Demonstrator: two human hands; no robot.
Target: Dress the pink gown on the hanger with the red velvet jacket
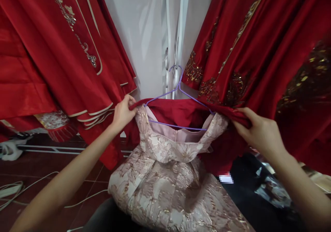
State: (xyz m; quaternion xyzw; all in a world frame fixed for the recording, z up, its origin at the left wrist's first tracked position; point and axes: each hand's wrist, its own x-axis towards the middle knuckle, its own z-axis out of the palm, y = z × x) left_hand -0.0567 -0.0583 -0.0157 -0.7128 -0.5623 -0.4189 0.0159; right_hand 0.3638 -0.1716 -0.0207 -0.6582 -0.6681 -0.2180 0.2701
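Observation:
A pale pink brocade dress [165, 180] with gold floral pattern hangs on a purple wire hanger [178, 100] in front of me. A dark red garment [181, 111] lies draped over the same hanger, behind the dress's neckline. My left hand [123, 112] pinches the red cloth at the hanger's left shoulder. At the right shoulder my right hand [258, 132] is closed on the red cloth's other end. The hanger's hook [176, 69] points up toward the white wall.
Red embroidered robes [64, 52] hang at the left and more red robes [258, 45] with gold trim at the right. A white wall with pipes [173, 35] stands between them. White cables [31, 187] trail over the dark red tiled floor at lower left.

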